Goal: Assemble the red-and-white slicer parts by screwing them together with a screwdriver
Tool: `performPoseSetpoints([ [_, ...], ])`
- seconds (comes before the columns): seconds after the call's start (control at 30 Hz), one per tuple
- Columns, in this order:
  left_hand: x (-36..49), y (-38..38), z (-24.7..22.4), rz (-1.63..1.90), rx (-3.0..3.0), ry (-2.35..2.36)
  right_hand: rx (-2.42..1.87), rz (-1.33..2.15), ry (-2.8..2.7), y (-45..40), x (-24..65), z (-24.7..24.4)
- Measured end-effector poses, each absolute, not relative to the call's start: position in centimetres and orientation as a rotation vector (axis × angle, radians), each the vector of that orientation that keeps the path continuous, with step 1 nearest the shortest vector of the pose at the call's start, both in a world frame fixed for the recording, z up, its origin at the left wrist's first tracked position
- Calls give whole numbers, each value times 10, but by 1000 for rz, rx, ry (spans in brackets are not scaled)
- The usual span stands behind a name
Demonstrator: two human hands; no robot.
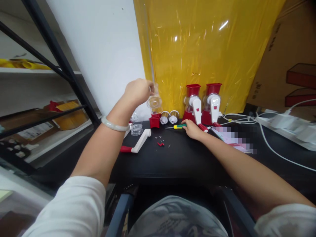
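Note:
My left hand (140, 92) is raised above the back of the black table, fingers closed on a clear plastic housing (155, 101). On the tabletop, my right hand (192, 130) grips the green and yellow handle of a screwdriver (178, 126), its shaft pointing left. Between the hands stand a red hopper (154, 120) and two metal grater drums (169, 117). A white crank with a red grip (138, 144) lies nearer, beside clear plastic parts (136, 129). Several small screws (160, 138) and a small red piece (160, 144) are scattered in front.
Two red and white rotary graters (194, 103) stand against the yellow plastic sheet (212, 49). At right lie a partly blurred flat pink item (230, 140), white cables (269, 144) and a power strip (293, 128). Left is a shelf rack (59, 49) with boxes.

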State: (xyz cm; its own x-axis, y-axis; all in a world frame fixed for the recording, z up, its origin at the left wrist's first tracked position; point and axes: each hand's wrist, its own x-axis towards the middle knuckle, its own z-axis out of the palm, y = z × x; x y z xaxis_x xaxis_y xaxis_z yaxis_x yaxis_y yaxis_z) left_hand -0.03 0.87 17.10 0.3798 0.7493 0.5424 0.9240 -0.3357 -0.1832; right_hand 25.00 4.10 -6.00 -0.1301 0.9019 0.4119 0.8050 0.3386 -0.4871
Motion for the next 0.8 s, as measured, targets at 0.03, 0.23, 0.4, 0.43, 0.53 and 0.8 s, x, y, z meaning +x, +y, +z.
performPoseSetpoints([
  [0.03, 9, 1, 165, -477, -2227, -1396, -1514, 188, -1974, 41, 251, -61],
  [0.23, 46, -27, 120, -352, -2361, -1188, -1646, 159, -2028, 42, 253, -62],
  [0.4, 57, -28, 103, -344, -2396, -1153, -1692, 125, -2058, 42, 253, -63],
  [0.43, 57, -28, 101, -336, -2400, -1155, -1695, 121, -2058, 41, 253, -63],
  [0.53, 59, -25, 95, -312, -2402, -1139, -1700, 103, -2051, 41, 254, -64],
  [0.8, 54, -22, 84, -262, -2420, -1160, -1695, 89, -2065, 42, 254, -65],
])
